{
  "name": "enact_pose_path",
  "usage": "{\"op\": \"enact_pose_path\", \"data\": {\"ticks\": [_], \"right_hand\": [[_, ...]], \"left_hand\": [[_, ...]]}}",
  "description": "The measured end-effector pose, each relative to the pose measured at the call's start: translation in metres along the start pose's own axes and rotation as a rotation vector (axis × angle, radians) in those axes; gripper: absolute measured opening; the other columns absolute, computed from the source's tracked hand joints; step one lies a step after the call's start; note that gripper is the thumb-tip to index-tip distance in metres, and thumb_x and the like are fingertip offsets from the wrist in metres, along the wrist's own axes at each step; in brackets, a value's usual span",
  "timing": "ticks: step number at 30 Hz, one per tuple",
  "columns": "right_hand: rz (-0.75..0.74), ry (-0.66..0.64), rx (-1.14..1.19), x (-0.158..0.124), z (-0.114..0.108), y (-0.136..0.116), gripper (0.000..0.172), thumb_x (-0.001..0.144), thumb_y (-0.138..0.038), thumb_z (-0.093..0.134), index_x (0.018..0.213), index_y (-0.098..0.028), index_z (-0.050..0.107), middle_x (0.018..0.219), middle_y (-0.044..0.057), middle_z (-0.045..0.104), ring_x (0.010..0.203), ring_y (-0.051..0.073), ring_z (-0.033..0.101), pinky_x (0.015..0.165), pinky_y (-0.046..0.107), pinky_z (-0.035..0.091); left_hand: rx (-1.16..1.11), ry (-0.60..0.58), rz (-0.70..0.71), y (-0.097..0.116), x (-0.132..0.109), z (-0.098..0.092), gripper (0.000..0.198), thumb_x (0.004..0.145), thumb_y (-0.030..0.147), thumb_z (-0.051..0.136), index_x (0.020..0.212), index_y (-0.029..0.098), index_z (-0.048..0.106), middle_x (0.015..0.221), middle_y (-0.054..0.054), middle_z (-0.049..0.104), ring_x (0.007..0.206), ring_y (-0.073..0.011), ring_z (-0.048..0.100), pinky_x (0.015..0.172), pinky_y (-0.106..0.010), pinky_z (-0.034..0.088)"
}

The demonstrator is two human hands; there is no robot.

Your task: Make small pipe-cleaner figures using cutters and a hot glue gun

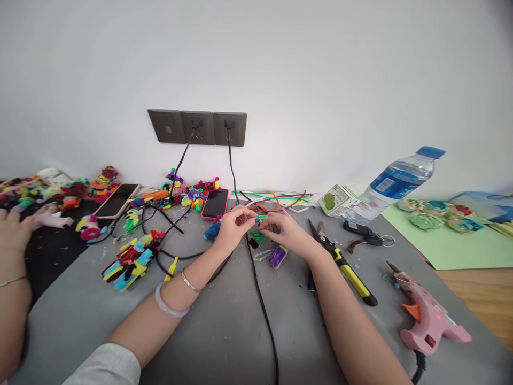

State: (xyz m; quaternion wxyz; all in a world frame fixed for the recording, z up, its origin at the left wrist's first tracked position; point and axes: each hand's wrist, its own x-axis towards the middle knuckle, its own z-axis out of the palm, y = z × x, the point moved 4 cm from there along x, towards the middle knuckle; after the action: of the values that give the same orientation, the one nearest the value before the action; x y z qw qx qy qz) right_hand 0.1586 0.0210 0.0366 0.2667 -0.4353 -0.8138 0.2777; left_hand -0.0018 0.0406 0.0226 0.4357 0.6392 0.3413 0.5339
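Between the fingertips of both hands is a short piece of green pipe cleaner (262, 217). My left hand (235, 227) pinches its left end, and my right hand (282, 229) pinches the right end. A bangle and a bracelet circle my left wrist. Just below my right hand lies a purple pipe-cleaner piece (277, 257) with a yellowish edge. Some green pipe-cleaner bits (259, 235) sit under the fingers, partly hidden. A blue fuzzy piece (212, 230) rests beside my left hand, its right side covered.
Pliers (348, 272) and a pink glue gun (430, 318) lie to the right, near a key fob (358, 229) and tilted water bottle (395, 184). Black cords (262, 305) cross the grey mat. Phones (215, 203) and colourful pipe-cleaner figures (134, 259) lie leftward, by another person's hand (14, 232).
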Motion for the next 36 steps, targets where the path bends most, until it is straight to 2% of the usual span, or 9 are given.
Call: {"op": "enact_pose_path", "data": {"ticks": [5, 10, 18, 23, 26, 29, 33, 36], "right_hand": [[-0.047, -0.057, -0.131, -0.002, 0.009, -0.011, 0.008, 0.080, -0.014, 0.064, 0.076, -0.019, 0.067, 0.077, 0.002, 0.065, 0.077, 0.018, 0.058, 0.069, 0.028, 0.040], [-0.048, -0.091, -0.195, -0.002, 0.018, -0.014, 0.013, 0.078, -0.008, 0.063, 0.081, -0.019, 0.068, 0.083, 0.004, 0.064, 0.083, 0.019, 0.058, 0.072, 0.028, 0.041], [-0.001, -0.070, -0.076, -0.003, 0.015, -0.016, 0.015, 0.071, -0.003, 0.057, 0.071, -0.019, 0.058, 0.075, 0.000, 0.059, 0.072, 0.015, 0.053, 0.066, 0.025, 0.039], [0.090, -0.036, 0.105, -0.008, 0.008, -0.011, 0.013, 0.073, -0.008, 0.053, 0.079, -0.019, 0.056, 0.074, -0.002, 0.058, 0.068, 0.013, 0.052, 0.065, 0.025, 0.041], [0.072, -0.010, 0.162, -0.009, 0.006, -0.008, 0.023, 0.073, -0.010, 0.051, 0.092, -0.018, 0.062, 0.080, 0.000, 0.061, 0.069, 0.014, 0.052, 0.065, 0.026, 0.042], [0.047, -0.008, 0.184, -0.008, 0.005, -0.006, 0.023, 0.077, -0.013, 0.050, 0.093, -0.017, 0.067, 0.086, 0.004, 0.065, 0.072, 0.015, 0.054, 0.067, 0.027, 0.043], [0.124, 0.131, 0.239, -0.008, -0.003, 0.005, 0.021, 0.080, -0.027, 0.057, 0.087, -0.017, 0.073, 0.084, 0.006, 0.068, 0.072, 0.017, 0.057, 0.063, 0.028, 0.043], [0.342, 0.266, 0.397, -0.011, -0.010, 0.021, 0.028, 0.077, -0.038, 0.062, 0.091, -0.017, 0.074, 0.067, 0.003, 0.064, 0.052, 0.013, 0.049, 0.048, 0.026, 0.037]], "left_hand": [[0.010, 0.004, 0.011, -0.002, 0.000, 0.000, 0.009, 0.077, 0.026, 0.068, 0.079, 0.017, 0.069, 0.086, -0.005, 0.064, 0.074, -0.0149, 0.055, 0.063, -0.026, 0.043], [0.022, -0.001, 0.011, 0.001, -0.001, 0.000, 0.009, 0.077, 0.026, 0.068, 0.080, 0.017, 0.068, 0.083, -0.004, 0.063, 0.071, -0.0139, 0.054, 0.062, -0.026, 0.042], [0.020, 0.003, 0.000, 0.003, -0.001, -0.001, 0.006, 0.077, 0.023, 0.068, 0.080, 0.017, 0.068, 0.083, -0.004, 0.063, 0.074, -0.0146, 0.055, 0.063, -0.026, 0.043], [0.022, 0.002, -0.007, 0.003, 0.000, -0.001, 0.010, 0.077, 0.027, 0.069, 0.080, 0.018, 0.068, 0.084, -0.004, 0.063, 0.076, -0.0156, 0.056, 0.065, -0.027, 0.043], [0.018, 0.002, -0.007, 0.003, 0.000, -0.002, 0.012, 0.077, 0.029, 0.069, 0.079, 0.017, 0.068, 0.083, -0.004, 0.063, 0.074, -0.0150, 0.055, 0.064, -0.027, 0.043], [0.010, 0.006, -0.001, 0.003, 0.000, -0.002, 0.011, 0.077, 0.028, 0.070, 0.079, 0.017, 0.069, 0.083, -0.004, 0.063, 0.072, -0.0142, 0.054, 0.063, -0.026, 0.042], [-0.004, 0.007, -0.015, 0.001, 0.000, -0.002, 0.013, 0.076, 0.028, 0.070, 0.079, 0.016, 0.069, 0.082, -0.003, 0.063, 0.068, -0.0124, 0.051, 0.062, -0.025, 0.040], [-0.010, -0.018, -0.048, -0.001, 0.000, 0.000, 0.015, 0.076, 0.029, 0.069, 0.081, 0.015, 0.069, 0.083, -0.004, 0.063, 0.069, -0.0122, 0.052, 0.064, -0.025, 0.040]]}}
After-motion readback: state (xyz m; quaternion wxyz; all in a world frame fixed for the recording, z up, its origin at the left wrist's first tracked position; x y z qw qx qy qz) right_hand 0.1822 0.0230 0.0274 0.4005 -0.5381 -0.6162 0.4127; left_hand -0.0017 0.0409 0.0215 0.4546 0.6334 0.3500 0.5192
